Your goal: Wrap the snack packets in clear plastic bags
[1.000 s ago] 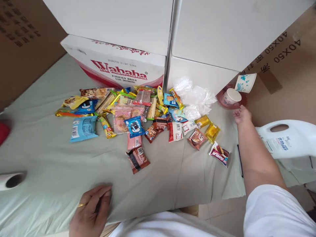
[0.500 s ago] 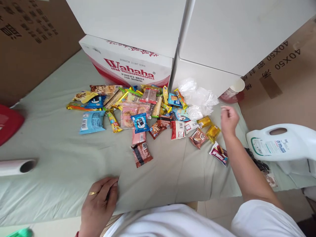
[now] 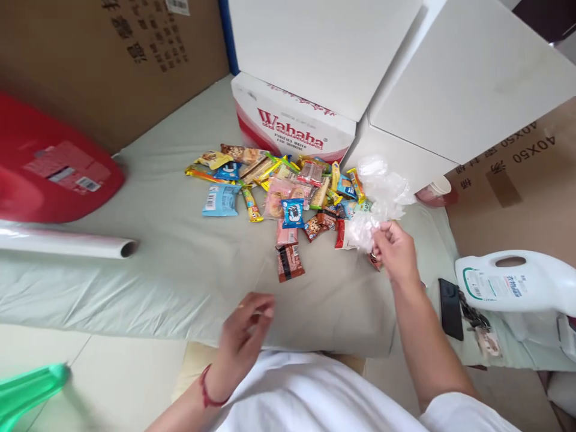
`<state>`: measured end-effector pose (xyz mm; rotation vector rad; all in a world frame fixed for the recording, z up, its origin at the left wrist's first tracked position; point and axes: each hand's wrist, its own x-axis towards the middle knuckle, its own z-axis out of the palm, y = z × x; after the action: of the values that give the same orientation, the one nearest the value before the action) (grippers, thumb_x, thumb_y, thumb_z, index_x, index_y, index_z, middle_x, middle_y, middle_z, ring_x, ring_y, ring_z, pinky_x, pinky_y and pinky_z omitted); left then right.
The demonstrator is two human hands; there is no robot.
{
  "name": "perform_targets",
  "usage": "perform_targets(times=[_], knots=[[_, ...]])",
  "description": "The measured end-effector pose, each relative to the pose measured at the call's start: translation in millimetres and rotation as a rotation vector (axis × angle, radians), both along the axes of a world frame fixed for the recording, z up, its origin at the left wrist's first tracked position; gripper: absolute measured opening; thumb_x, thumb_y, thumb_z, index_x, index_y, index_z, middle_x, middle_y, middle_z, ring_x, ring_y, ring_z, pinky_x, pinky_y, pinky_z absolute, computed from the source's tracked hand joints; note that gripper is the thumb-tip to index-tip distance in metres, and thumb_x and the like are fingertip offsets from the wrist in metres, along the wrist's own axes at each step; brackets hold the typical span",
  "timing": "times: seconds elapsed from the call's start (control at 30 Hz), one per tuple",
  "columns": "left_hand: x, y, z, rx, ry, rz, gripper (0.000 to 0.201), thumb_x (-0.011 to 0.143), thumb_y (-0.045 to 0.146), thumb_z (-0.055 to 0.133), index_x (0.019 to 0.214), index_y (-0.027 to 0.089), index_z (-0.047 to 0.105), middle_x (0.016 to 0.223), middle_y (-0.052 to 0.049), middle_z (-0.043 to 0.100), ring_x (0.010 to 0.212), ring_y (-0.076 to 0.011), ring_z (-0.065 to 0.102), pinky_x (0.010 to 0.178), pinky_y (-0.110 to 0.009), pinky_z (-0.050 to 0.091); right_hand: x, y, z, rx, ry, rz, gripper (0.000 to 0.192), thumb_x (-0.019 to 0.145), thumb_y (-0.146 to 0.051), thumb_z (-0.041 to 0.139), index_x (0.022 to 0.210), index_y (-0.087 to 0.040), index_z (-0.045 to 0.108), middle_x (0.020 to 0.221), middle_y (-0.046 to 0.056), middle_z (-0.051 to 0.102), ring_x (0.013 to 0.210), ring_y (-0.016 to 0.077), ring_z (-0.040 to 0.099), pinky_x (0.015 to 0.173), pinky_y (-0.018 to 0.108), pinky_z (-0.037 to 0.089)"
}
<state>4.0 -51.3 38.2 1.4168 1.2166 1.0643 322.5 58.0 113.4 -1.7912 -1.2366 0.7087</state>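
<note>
Our right hand (image 3: 393, 252) pinches a crumpled clear plastic bag (image 3: 380, 198) at its near end, fingers closed on the film; our left hand (image 3: 245, 333) hovers loosely curled and holds nothing, a red cord at its wrist. The bag lies at the right edge of the snack pile (image 3: 288, 192), touching the nearest wrappers. The pile sits on a pale green sheet (image 3: 180, 276) over a low surface, with beige floor tile below its near edge. Just behind the pile stands a white carton (image 3: 292, 123) printed "Wahaha" in red, with plain white boxes stacked on and beside it; brown cardboard right of the pile reads "40X50". Left of the pile lie a white roll (image 3: 67, 245) and a red plastic shape (image 3: 49, 162); right of it, a black phone (image 3: 450, 300) and a white jug (image 3: 513, 282) with a blue-green label. A second ago our right hand was out by the paper cups and our left lay flat on the sheet.
</note>
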Motion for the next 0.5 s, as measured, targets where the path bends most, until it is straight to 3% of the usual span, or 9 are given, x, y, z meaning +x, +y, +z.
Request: perform_targets(times=[0.07, 0.13, 0.23, 0.33, 0.43, 0.5], knots=[[26, 10, 9.3, -0.195, -0.267, -0.082, 0.036, 0.096, 0.046, 0.062, 0.121, 0.021, 0.062, 0.112, -0.013, 0.067, 0.098, -0.0225, 0.069, 0.065, -0.028, 0.06, -44, -29, -6.4, -0.082, 0.218, 0.021, 0.036, 0.083, -0.057, 0.072, 0.089, -0.023, 0.061, 0.06, -0.005, 0.055, 0.048, 0.0124, 0.047, 0.041, 0.022, 0.034], [48, 25, 14.4, -0.362, -0.489, -0.068, 0.057, 0.084, 0.055, 0.075, 0.128, 0.023, 0.057, 0.129, -0.014, 0.062, 0.109, -0.0263, 0.067, 0.071, -0.032, 0.062, -83, -54, -17.5, -0.159, 0.389, 0.1, 0.038, 0.082, -0.058, 0.075, 0.088, -0.022, 0.064, 0.06, -0.005, 0.056, 0.048, 0.0112, 0.047, 0.041, 0.021, 0.034], [65, 47, 11.1, -0.567, -0.699, -0.037, 0.052, 0.072, 0.054, 0.085, 0.103, 0.019, 0.064, 0.102, -0.007, 0.069, 0.086, -0.0185, 0.067, 0.072, -0.031, 0.059, -115, -76, -32.4, -0.17, 0.605, 0.14, 0.037, 0.08, -0.056, 0.078, 0.087, -0.02, 0.07, 0.059, -0.005, 0.054, 0.049, 0.0093, 0.045, 0.043, 0.021, 0.034], [58, 62, -2.7, -0.629, -0.745, 0.104, 0.048, 0.057, 0.044, 0.095, 0.077, 0.016, 0.063, 0.077, 0.001, 0.065, 0.072, -0.0114, 0.062, 0.07, -0.024, 0.053, -114, -78, -38.4, -0.03, 0.765, -0.044, 0.033, 0.076, -0.05, 0.085, 0.084, -0.022, 0.07, 0.06, -0.006, 0.052, 0.052, 0.0079, 0.043, 0.047, 0.02, 0.034], [40, 68, -14.0, -0.658, -0.755, 0.221, 0.049, 0.052, 0.041, 0.097, 0.075, 0.016, 0.061, 0.072, 0.002, 0.064, 0.069, -0.0098, 0.06, 0.065, -0.022, 0.048, -100, -74, -39.5, 0.04, 0.877, -0.172, 0.031, 0.07, -0.043, 0.089, 0.081, -0.023, 0.068, 0.076, -0.003, 0.064, 0.066, 0.0109, 0.055, 0.059, 0.023, 0.044], [31, 68, -14.2, -0.612, -0.724, 0.276, 0.048, 0.057, 0.045, 0.094, 0.077, 0.017, 0.06, 0.071, 0.003, 0.063, 0.065, -0.0089, 0.058, 0.061, -0.021, 0.045, -95, -74, -40.3, 0.052, 0.92, -0.212, 0.031, 0.069, -0.041, 0.09, 0.081, -0.024, 0.067, 0.085, -0.001, 0.069, 0.074, 0.0139, 0.06, 0.066, 0.026, 0.049]])
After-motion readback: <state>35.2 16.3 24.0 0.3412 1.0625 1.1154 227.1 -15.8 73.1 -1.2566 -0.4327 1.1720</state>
